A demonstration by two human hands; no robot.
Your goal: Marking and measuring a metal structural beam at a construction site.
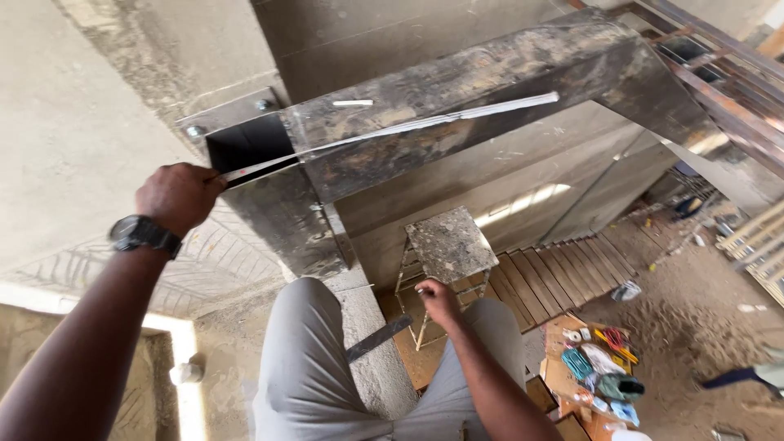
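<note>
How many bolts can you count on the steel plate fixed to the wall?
2: one bolt at the left end of the steel plate, the other bolt near its right end. Others may be hidden behind the steel beam.

The fingers of the left hand (178,194) are curling out of sight behind the knuckles, so the grip on the thin metal strip (392,131) is not showing. The right hand (438,300) is turning away too, hiding whatever it is pinching. The steel beam (490,77) is running off the top right edge. The small things on the board (563,376) far below are appearing too tiny to identify.
</note>
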